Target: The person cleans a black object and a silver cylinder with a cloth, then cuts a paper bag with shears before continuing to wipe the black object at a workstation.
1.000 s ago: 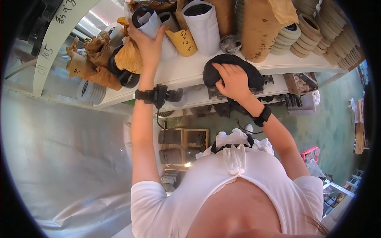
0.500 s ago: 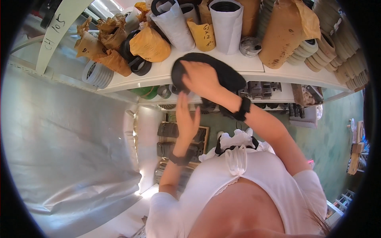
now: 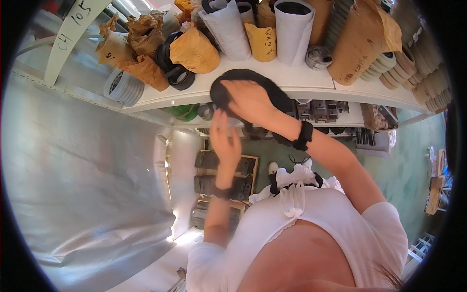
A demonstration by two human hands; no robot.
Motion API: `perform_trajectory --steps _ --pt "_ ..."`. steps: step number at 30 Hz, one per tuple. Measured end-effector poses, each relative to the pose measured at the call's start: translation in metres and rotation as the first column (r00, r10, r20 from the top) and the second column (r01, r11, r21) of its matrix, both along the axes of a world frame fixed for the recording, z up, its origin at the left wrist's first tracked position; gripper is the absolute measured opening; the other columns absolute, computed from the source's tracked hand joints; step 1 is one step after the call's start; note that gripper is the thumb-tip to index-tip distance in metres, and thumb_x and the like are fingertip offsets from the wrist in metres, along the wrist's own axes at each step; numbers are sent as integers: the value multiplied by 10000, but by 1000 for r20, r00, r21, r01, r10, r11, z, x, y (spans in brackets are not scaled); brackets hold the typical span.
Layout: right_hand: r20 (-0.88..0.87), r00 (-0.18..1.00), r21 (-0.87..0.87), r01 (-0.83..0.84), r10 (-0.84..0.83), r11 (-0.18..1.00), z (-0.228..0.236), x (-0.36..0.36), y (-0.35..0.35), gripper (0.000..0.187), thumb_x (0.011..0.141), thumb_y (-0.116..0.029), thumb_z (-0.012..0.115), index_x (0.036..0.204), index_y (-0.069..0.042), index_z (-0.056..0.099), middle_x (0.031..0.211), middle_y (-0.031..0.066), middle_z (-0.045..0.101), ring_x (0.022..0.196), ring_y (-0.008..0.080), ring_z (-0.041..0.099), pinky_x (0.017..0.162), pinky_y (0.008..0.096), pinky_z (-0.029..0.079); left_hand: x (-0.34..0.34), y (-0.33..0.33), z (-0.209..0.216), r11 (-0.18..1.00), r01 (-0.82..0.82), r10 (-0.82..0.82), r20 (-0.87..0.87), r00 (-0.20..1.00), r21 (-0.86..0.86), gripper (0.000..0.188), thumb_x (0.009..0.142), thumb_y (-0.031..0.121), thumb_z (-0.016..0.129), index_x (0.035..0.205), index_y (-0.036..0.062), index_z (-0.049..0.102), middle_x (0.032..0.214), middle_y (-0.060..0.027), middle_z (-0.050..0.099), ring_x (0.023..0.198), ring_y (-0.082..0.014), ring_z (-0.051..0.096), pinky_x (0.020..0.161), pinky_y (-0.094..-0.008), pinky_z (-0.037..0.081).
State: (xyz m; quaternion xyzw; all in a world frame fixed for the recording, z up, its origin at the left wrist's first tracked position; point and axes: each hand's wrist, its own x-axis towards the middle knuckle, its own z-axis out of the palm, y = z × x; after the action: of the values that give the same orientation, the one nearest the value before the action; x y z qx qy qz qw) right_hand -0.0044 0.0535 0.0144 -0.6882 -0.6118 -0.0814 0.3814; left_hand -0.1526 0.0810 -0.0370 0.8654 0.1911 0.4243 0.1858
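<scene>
A soft black item point(image 3: 281, 97), rounded and cloth-like, lies over the front edge of the white shelf point(image 3: 262, 78); I cannot make out its exact kind. My right hand point(image 3: 249, 101) rests across its top with fingers stretched out, a black band round the wrist. Just below its left end is my left hand point(image 3: 225, 143), upright, fingers extended and thumb apart. Its fingertips are close to the item's lower edge; whether they touch it I cannot tell. Behind the item stand a yellow-wrapped roll point(image 3: 262, 44) and white-wrapped tubes of black rings point(image 3: 293, 34).
Brown paper packages point(image 3: 194, 52), black rings point(image 3: 181, 79) and stacked pale rings point(image 3: 122, 87) crowd the shelf. A lower shelf carries metal parts point(image 3: 323, 111) and a green object point(image 3: 184, 113). Silvery sheeting point(image 3: 87, 185) hangs at left; a crate point(image 3: 249, 170) stands below.
The view has shifted slightly, so the shelf goods appear farther right. My right hand stays on the black item, and my left hand stays under its left end with little movement.
</scene>
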Motion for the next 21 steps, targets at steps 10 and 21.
perform_trajectory --steps 10,21 --pt "-20 999 -28 35 -35 999 4 3 9 424 680 -159 554 1073 -9 505 845 154 586 797 316 561 714 387 453 97 143 112 873 -310 316 47 948 376 612 620 367 739 1069 6 534 1158 -238 461 1074 -386 426 916 -434 339" --pt "-46 997 -22 62 -63 998 1 4 10 438 665 -146 560 1083 -25 520 883 152 596 812 308 568 739 381 456 94 122 88 919 -276 216 228 949 281 389 694 248 724 896 -35 551 1158 -198 429 1145 -393 354 929 -461 314"
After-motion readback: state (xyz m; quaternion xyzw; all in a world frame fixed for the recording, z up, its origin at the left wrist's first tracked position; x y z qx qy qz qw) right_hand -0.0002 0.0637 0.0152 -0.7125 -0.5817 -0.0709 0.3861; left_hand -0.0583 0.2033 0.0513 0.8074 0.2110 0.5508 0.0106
